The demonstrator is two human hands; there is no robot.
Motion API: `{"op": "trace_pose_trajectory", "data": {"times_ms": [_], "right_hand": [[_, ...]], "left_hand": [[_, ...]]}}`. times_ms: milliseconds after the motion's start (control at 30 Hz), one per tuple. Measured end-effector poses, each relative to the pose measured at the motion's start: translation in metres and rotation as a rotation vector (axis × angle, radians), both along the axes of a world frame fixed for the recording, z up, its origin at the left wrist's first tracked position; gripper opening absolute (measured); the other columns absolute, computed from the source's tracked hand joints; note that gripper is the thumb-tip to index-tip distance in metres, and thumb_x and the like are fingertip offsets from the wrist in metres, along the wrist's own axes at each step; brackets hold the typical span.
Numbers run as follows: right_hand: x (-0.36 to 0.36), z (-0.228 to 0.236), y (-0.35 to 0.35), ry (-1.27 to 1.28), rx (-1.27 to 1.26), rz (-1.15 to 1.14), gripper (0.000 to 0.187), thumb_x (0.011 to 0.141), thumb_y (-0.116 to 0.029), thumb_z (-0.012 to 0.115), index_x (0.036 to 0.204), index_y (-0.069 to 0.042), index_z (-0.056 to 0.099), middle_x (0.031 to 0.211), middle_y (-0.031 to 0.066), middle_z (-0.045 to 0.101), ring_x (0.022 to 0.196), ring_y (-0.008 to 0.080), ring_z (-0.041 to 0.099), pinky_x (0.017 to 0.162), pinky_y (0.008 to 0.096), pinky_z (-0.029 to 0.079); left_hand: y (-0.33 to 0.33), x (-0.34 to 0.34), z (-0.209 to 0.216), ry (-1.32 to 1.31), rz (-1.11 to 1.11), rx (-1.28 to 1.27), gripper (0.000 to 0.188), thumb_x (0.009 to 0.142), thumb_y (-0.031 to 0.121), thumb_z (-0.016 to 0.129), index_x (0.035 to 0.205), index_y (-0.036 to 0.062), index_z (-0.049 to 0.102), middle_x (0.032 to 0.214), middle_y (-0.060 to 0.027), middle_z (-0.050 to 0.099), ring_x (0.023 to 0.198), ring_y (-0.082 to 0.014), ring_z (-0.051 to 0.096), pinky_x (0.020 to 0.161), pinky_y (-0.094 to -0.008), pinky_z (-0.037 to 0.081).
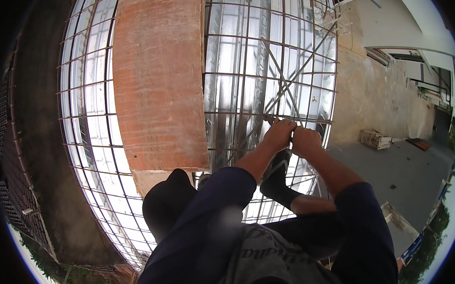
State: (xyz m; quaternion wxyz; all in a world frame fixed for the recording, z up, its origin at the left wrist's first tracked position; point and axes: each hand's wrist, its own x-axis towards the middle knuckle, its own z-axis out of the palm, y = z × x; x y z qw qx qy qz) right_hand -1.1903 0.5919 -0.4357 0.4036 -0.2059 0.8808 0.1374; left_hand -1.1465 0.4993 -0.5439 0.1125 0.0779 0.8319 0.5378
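Left hand (279, 135) and right hand (307, 141) are curled, on what I cannot tell — better work both evenly, close to the rebar mesh (245, 75).

Dark lettering (271, 246) marks a grey shirt (249, 274) flanked by navy sleeves (366, 213); beyond the shirt appear black legwear (305, 232) and dark footwear (276, 190).
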Motion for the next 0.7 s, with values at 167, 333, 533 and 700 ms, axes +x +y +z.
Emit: {"op": "trace_pose_trajectory", "data": {"times_ms": [167, 333, 533, 700], "right_hand": [[-0.033, 0.002, 0.022, -0.733, -0.095, -0.720, 0.028, 0.076, -0.019, 0.059, 0.081, 0.008, 0.062, 0.069, 0.0164, 0.063, 0.058, 0.0259, 0.066, 0.042, 0.0371, 0.053], [-0.028, 0.017, 0.014, -0.878, -0.145, -1.000, 0.036, 0.079, -0.026, 0.062, 0.086, 0.009, 0.060, 0.076, 0.0153, 0.064, 0.059, 0.0276, 0.067, 0.040, 0.0361, 0.053], [0.011, 0.024, -0.016, 0.110, 0.108, 0.161, 0.036, 0.075, -0.025, 0.068, 0.093, 0.005, 0.060, 0.084, 0.0177, 0.064, 0.069, 0.0284, 0.068, 0.048, 0.0354, 0.055], [-0.029, 0.034, -0.022, -0.523, 0.129, -0.119, 0.026, 0.078, -0.013, 0.057, 0.096, 0.006, 0.060, 0.082, 0.0175, 0.064, 0.066, 0.0262, 0.067, 0.043, 0.0347, 0.053]], "left_hand": [[0.004, 0.022, 0.024, 0.227, 0.246, -0.084, 0.041, 0.068, 0.014, 0.072, 0.104, 0.0076, 0.053, 0.103, -0.0121, 0.056, 0.113, -0.0321, 0.049, 0.107, -0.0535, 0.027], [-0.003, 0.021, 0.001, 0.230, 0.024, -0.047, 0.036, 0.066, 0.022, 0.071, 0.093, 0.0076, 0.054, 0.088, -0.0101, 0.054, 0.095, -0.0314, 0.053, 0.099, -0.0526, 0.033], [-0.002, -0.010, 0.010, -0.085, -0.236, -0.130, 0.037, 0.069, 0.015, 0.073, 0.102, 0.0121, 0.057, 0.101, -0.0078, 0.062, 0.106, -0.0285, 0.056, 0.104, -0.0579, 0.028], [-0.015, 0.020, 0.002, 0.105, -0.009, -0.091, 0.040, 0.072, 0.015, 0.070, 0.108, 0.0095, 0.055, 0.102, -0.0097, 0.058, 0.110, -0.0294, 0.052, 0.105, -0.0548, 0.029]]}}
